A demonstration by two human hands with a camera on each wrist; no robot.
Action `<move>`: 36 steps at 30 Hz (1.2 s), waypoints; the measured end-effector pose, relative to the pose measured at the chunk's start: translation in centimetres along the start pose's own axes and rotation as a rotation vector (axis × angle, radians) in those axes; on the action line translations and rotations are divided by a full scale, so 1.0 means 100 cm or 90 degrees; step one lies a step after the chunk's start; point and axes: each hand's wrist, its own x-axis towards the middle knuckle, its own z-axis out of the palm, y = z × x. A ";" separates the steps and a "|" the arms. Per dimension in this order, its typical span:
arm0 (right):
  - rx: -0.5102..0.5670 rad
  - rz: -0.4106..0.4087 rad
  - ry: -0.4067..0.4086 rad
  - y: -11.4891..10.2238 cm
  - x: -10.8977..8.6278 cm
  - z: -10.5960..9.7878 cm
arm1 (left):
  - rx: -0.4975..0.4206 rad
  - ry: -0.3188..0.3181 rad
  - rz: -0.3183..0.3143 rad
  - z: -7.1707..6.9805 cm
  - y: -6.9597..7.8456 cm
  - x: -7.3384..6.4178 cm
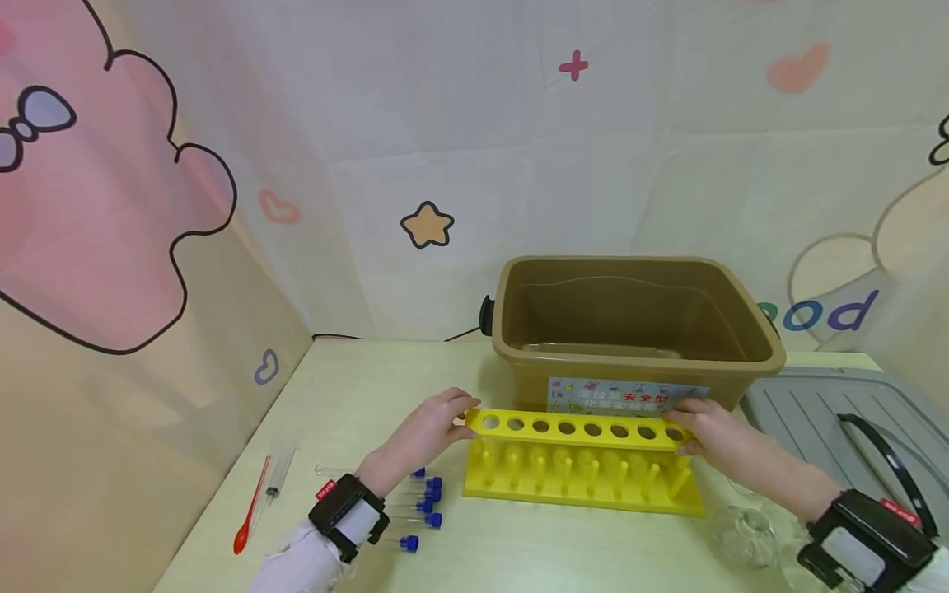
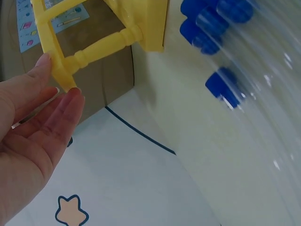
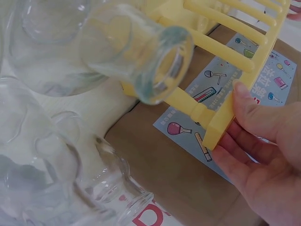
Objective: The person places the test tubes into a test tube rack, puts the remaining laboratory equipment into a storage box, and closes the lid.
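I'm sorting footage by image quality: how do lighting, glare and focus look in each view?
Head: bright, fairly even light on the yellow plastic tube rack, but clear round glassware nearly melts into the pale tabletop; left wrist: dimmer, white glints on clear, slender, blue-capped tubes, which look soft; right wrist: muted and greyish, drawings on the pale-blue rectangular label distinct.

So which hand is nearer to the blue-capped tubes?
Left. The left hand pinches the left end of the yellow rack, just beyond the blue-capped tubes; the right hand pinches the rack's right end, farther off to their right.
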 end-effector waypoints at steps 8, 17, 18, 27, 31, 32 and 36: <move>0.007 0.006 -0.004 0.002 -0.002 0.000 | 0.034 0.030 -0.013 -0.017 -0.010 -0.010; -0.003 0.025 -0.032 -0.003 -0.001 -0.005 | 0.085 -0.018 -0.070 -0.033 -0.026 -0.035; -0.003 0.024 -0.030 -0.003 -0.001 -0.006 | 0.089 -0.024 -0.076 -0.034 -0.029 -0.039; -0.009 0.021 -0.024 -0.004 0.001 -0.006 | 0.099 -0.091 -0.097 -0.036 -0.057 -0.071; -0.007 0.014 -0.013 -0.005 0.001 -0.006 | 0.112 -0.099 -0.108 -0.036 -0.062 -0.079; -0.006 0.012 -0.010 -0.005 0.001 -0.005 | 0.114 -0.101 -0.112 -0.036 -0.062 -0.080; -0.007 0.012 -0.012 -0.004 0.001 -0.005 | 0.116 -0.104 -0.120 -0.035 -0.066 -0.082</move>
